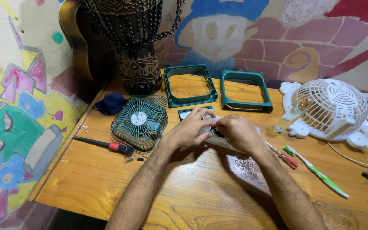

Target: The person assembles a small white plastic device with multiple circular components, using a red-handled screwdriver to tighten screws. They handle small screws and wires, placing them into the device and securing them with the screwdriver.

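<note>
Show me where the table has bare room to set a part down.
Bare wood lies along the near edge of the table, left of the left hand and below the black-handled tool. A smaller patch lies near the toothbrush. The far side is crowded: green grille, two green frames, white fan.

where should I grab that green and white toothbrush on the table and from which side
Take the toothbrush by the middle of its handle, coming straight down from above. It lies flat on the wooden table with bare wood along both sides there, while its head end sits close beside the red-handled screwdriver, so fingers would probably crowd up there.
</note>
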